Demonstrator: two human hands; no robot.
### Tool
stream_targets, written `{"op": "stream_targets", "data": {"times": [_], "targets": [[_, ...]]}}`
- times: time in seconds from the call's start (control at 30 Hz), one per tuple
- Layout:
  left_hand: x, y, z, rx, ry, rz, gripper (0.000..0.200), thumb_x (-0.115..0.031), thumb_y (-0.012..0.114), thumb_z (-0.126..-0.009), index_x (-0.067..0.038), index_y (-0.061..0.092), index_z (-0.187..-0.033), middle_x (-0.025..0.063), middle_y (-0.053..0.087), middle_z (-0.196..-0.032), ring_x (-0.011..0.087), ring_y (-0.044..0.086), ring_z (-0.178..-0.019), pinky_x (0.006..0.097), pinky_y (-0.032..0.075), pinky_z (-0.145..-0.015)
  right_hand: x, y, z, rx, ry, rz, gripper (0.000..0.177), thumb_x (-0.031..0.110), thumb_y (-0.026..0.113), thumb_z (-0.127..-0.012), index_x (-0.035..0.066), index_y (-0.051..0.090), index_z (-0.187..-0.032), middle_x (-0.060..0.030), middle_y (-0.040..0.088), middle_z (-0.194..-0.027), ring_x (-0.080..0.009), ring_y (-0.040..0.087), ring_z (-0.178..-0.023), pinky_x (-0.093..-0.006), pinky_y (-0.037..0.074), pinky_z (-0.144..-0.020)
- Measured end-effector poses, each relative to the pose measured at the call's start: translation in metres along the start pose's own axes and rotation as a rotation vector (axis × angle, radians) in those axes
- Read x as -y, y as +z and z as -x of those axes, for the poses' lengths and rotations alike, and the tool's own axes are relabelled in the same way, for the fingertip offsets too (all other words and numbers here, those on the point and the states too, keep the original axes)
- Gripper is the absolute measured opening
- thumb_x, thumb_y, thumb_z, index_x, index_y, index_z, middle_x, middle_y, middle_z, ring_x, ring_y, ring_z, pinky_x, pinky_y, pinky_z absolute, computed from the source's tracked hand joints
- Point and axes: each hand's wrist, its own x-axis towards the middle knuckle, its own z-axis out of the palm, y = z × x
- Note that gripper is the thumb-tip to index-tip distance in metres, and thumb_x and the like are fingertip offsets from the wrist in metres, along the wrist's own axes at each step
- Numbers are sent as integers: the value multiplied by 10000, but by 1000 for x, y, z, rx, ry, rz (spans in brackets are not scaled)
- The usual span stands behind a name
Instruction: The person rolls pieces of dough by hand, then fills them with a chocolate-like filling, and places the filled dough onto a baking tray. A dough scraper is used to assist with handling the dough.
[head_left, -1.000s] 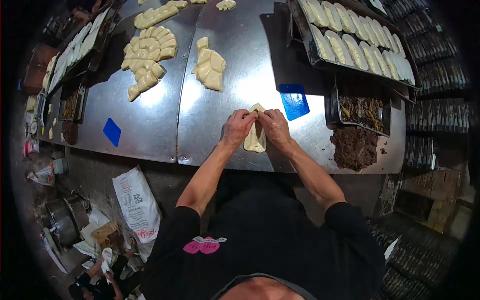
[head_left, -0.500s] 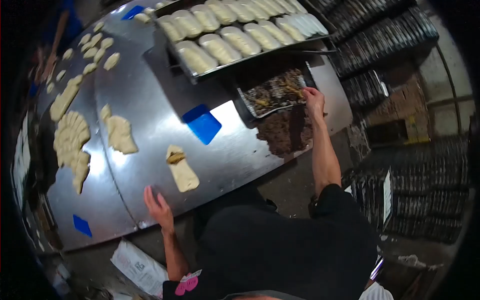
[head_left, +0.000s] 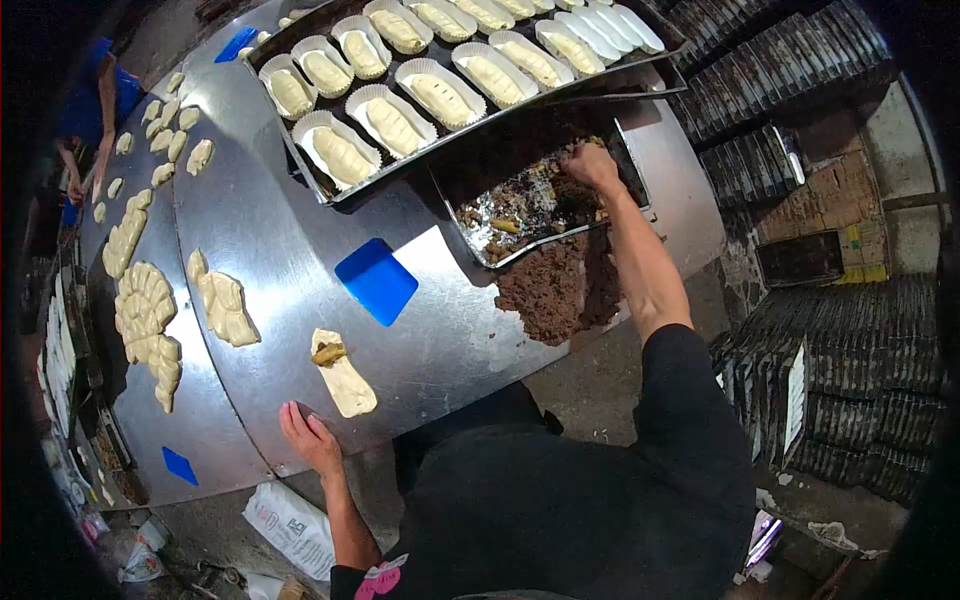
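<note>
My right hand [head_left: 592,166] reaches into the metal pan [head_left: 520,252] of brown crumbly filling; its fingertips are hidden in the filling. Near the table's front edge, my left hand [head_left: 310,436] rests with its fingers extended and nothing in it. Just beyond it lies a flat dough strip [head_left: 350,390] with a yellowish-brown piece of filling [head_left: 328,353] on its far end. A blue scraper [head_left: 376,282] is between the strip and the pan. Loose brown crumbs [head_left: 556,295] are spread on the table beside the pan.
A large tray [head_left: 330,195] holds shaped dough in paper cups at the back. Dough masses [head_left: 145,310] and small pieces lie on the left, with a smaller blue scraper [head_left: 179,466] in front. A co-worker's arm [head_left: 105,125] shows at far left. Stacked dark trays [head_left: 850,360] stand at right.
My right hand has moved from the pan's right side farther inward and back, into the filling. My left hand stays by the table edge. The camera view has shifted.
</note>
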Motion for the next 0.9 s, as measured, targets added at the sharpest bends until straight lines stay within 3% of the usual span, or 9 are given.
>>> {"op": "stream_targets", "data": {"times": [0.17,0.23,0.3,0.37,0.43,0.7,0.77,0.83,0.9], "targets": [[1,2,-2,-1,-25,39,416,-80,500,-891,19,488,-1295,218,455,-1348,382,430,-1250,470,329,-1054,-30,-17,-5,-24,123,-1093,133,163,648,-795,32,632,-784,-48,685,-786,-181,673,-774,-302,499,-651],[-3,-2,-5,8,-28,43,417,-78,510,-885,21,493,-1290,219,461,-1342,385,432,-1247,471,330,-1052,-25,-27,10,-98,187,-1089,171,177,649,-812,18,661,-873,-99,701,-814,-228,685,-808,-347,506,-682],[3,-1,-2,6,-24,68,416,-76,514,-885,22,495,-1289,221,461,-1341,386,433,-1246,472,329,-1051,-15,-28,22,-286,61,-168,225,190,649,-816,28,677,-970,-163,701,-867,-288,685,-836,-389,510,-731],[3,2,-4,-13,-37,91,415,-74,518,-884,23,496,-1287,222,462,-1341,388,434,-1245,472,329,-1050,10,-24,33,-80,-74,-148,233,217,662,-793,45,691,-947,-213,680,-883,-341,667,-884,-441,506,-763],[5,0,-2,15,-19,100,416,-75,525,-884,24,498,-1287,226,463,-1337,392,432,-1246,472,330,-1048,36,-12,42,-131,-202,231,190,185,636,-778,42,696,-886,-219,675,-848,-356,664,-851,-470,503,-733],[7,-1,-5,21,-19,111,424,-35,511,-862,33,500,-1280,232,469,-1320,393,444,-1220,462,333,-1043,25,30,32,-260,-424,367,153,133,577,-778,46,691,-725,-192,672,-769,-347,653,-738,-447,470,-680],[7,-5,-6,23,-14,208,417,-28,507,-859,37,504,-1271,244,459,-1325,408,441,-1216,465,336,-1042,26,25,27,-52,-152,-117,168,178,658,-802,18,696,-768,-128,660,-677,-232,641,-635,-349,477,-551],[-8,-11,-5,12,29,194,419,-44,514,-855,31,506,-1267,251,450,-1333,417,435,-1221,482,333,-1043,48,-6,47,345,163,-1081,64,104,654,-870,45,676,-883,11,628,-737,-75,532,-602,-221,411,-530],[-26,-17,-2,28,174,201,444,-96,541,-847,10,501,-1276,263,428,-1353,432,418,-1239,524,317,-1047,79,-23,76,375,156,-1277,97,88,645,-877,38,654,-960,1,626,-791,-80,530,-641,-210,405,-561]]}}
